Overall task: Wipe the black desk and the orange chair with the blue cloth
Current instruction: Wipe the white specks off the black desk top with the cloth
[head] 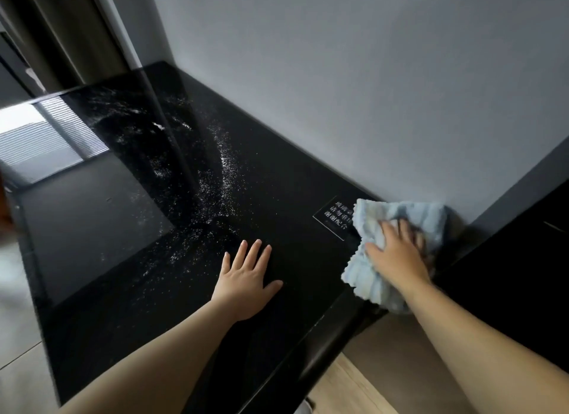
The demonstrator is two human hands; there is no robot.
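Black desk [277, 173]: glossy top, runs along the grey wall.

White specks [226, 167]: a scattered band well left of the printed label [334, 218] on the desk. Judged to be the dust not yet wiped.

Left hand [246, 278]: left of the label and nearer the person. The palm lies flat on the desk with the fingers straight and spread, holding nothing. Likely a brace for the lean forward.

Blue cloth [400, 210]: just right of the label, one corner touching it. It is spread flat on the desk near the wall, and its near edge hangs over the desk front.

Right hand [397, 253]: on the cloth, right of the label. The fingers are extended and press down rather than clutch. The tips are blurred, so the exact curl is uncertain. Flat pressure suits a wiping stroke.

Orange chair: not identifiable in view.

Judgement: desk wiping is at an early stage, and the chair is still to do.
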